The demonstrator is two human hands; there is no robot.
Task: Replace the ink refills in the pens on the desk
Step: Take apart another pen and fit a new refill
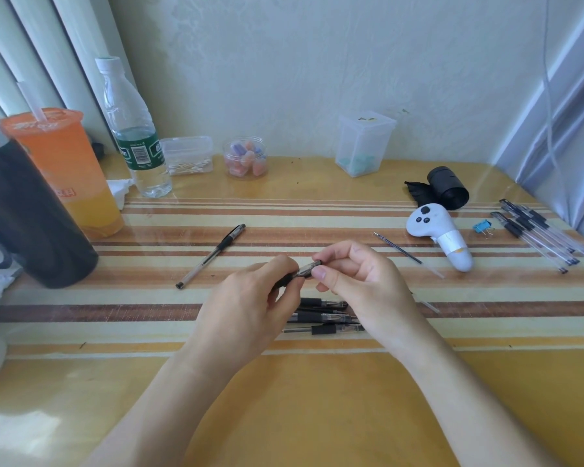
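A pen (pixel 307 269) with a black grip and a clear tip section is held above the desk between both hands. My left hand (pixel 250 311) grips its black grip end, and my right hand (pixel 354 278) pinches the clear tip section. Beneath the hands several black-grip pens (pixel 327 316) lie on the desk. A loose ink refill (pixel 406 252) rests to the right, and another pen (pixel 213 254) lies to the left.
Several pens (pixel 540 235) and a blue binder clip (pixel 482 227) lie at the far right, beside a white controller (pixel 439 234) and a black bag roll (pixel 447 187). An orange drink cup (pixel 64 170), dark flask (pixel 24 210), water bottle (pixel 135 136) and small clear containers (pixel 246 158) stand along the back and left.
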